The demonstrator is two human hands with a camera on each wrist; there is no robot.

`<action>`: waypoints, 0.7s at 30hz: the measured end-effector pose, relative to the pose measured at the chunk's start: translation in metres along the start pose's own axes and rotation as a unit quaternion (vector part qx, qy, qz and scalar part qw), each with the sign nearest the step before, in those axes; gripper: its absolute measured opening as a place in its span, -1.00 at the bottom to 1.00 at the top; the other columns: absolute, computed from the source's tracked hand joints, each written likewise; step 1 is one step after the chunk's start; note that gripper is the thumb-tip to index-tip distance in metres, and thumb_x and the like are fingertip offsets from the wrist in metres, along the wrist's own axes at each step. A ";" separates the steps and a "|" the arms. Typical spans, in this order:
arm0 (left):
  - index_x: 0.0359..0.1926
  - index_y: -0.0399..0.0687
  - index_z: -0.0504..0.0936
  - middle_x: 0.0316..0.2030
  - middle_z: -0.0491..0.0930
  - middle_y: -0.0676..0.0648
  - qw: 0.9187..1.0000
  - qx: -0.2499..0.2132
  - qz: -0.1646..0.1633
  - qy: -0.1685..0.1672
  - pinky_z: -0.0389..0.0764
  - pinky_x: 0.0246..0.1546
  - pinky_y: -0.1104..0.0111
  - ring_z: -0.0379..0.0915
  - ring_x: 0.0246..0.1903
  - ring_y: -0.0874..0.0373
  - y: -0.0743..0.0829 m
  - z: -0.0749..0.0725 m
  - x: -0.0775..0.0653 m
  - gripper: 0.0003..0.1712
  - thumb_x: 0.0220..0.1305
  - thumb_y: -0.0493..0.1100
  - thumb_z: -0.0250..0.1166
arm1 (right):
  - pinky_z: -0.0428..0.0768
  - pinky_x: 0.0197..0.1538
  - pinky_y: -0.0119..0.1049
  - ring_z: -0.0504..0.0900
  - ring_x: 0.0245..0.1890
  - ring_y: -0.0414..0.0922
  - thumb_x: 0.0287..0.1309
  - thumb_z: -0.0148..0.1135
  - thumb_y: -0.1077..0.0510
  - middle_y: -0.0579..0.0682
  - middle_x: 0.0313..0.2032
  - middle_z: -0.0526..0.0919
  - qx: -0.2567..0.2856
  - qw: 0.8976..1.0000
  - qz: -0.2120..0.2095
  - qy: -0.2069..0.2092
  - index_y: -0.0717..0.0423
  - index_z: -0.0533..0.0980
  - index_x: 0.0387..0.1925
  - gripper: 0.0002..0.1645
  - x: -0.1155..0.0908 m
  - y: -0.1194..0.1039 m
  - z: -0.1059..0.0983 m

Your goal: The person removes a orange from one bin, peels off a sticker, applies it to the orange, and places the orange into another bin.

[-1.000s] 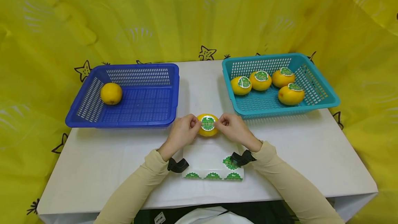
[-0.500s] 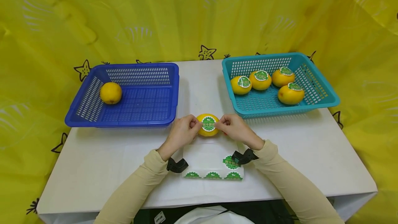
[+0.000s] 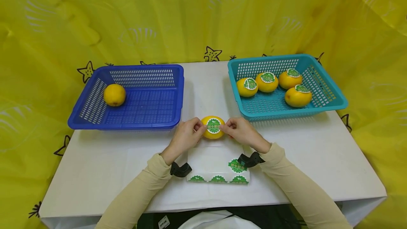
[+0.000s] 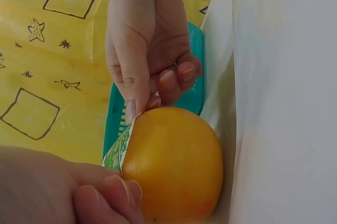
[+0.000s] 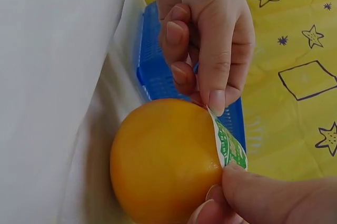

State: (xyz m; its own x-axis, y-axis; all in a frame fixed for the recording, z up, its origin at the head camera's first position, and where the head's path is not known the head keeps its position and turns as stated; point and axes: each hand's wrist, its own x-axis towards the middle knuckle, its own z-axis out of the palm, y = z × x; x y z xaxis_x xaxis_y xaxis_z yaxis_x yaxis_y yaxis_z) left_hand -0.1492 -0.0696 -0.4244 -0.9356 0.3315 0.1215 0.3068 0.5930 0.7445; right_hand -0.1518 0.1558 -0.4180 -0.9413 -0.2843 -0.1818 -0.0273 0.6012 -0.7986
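A smooth, oval yellow fruit (image 3: pixel 212 136) lies on the white table in front of the person. Over its top sits a round green-and-white sticker (image 3: pixel 213 125). The left hand (image 3: pixel 187 134) pinches the sticker's left edge between thumb and forefinger, while the right hand (image 3: pixel 241 133) pinches the right edge. Seen from the left wrist, the sticker (image 4: pixel 119 147) lies along one side of the fruit (image 4: pixel 176 155), its edge at the fingertips slightly raised. In the right wrist view, the sticker (image 5: pixel 229 142) stretches between both thumbs. The underside of the fruit is hidden.
A white sticker sheet (image 3: pixel 210 160) with several green stickers lies nearer the person. At the left stands a blue basket (image 3: pixel 125 127) holding one yellow fruit (image 3: pixel 114 95). A teal basket (image 3: pixel 292 113) at the right holds several stickered fruits (image 3: pixel 298 98). A yellow curtain hangs behind.
Both hands keep their pinch on the sticker and have hardly moved. The sticker's glare has faded, and its print shows more clearly.
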 end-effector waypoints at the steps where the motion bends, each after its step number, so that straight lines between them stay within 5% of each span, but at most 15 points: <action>1: -0.42 -0.13 0.57 -0.63 0.53 0.10 1.000 -0.003 -0.002 -0.004 0.46 -0.60 0.39 0.43 -0.66 0.28 0.000 0.000 0.000 -0.82 0.34 -0.19 0.25 | 0.29 -0.53 -0.33 0.39 -0.60 -0.13 0.29 0.28 0.00 -0.01 -0.61 0.52 0.003 1.000 0.000 0.000 0.17 0.57 -0.43 -0.68 0.000 0.001 0.000; 6: -0.36 -0.15 0.59 -0.63 0.52 0.11 1.000 -0.007 -0.013 -0.011 0.46 -0.55 0.36 0.43 -0.66 0.28 -0.001 -0.002 -0.004 -0.84 0.38 -0.20 0.19 | 0.29 -0.51 -0.34 0.38 -0.58 -0.12 0.33 0.23 0.00 0.04 -0.58 0.51 0.019 1.000 -0.005 -0.006 0.22 0.57 -0.37 -0.66 -0.004 0.004 -0.001; 14: -0.22 -0.21 0.58 -0.35 0.54 -0.04 0.997 0.067 0.019 0.017 0.50 -0.35 0.30 0.47 -0.38 0.13 -0.002 -0.005 -0.025 -0.90 0.31 -0.25 0.26 | 0.50 -0.36 -0.29 0.50 -0.44 0.03 0.38 0.17 0.02 0.05 -0.48 0.54 0.058 0.997 -0.039 -0.020 0.28 0.56 -0.26 -0.66 -0.034 0.014 -0.022; 21: 0.16 -0.33 0.44 0.00 0.53 -0.24 0.997 0.070 0.023 -0.016 0.59 -0.26 0.22 0.58 -0.29 0.07 -0.002 -0.011 -0.035 -0.50 0.28 -0.18 0.33 | 0.57 -0.24 -0.37 0.58 -0.34 -0.03 0.38 0.14 0.25 0.09 -0.36 0.60 0.073 0.986 -0.108 0.099 0.27 0.55 -0.18 -0.86 -0.078 0.025 -0.080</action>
State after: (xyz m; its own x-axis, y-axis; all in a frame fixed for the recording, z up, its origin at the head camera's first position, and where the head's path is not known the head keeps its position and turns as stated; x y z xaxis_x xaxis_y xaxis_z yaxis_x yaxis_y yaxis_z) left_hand -0.1193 -0.0901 -0.4231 -0.9144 0.3832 0.1301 0.3730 0.6731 0.6387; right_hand -0.1060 0.2526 -0.3775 -0.9667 -0.2330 0.1060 -0.1991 0.4238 -0.8836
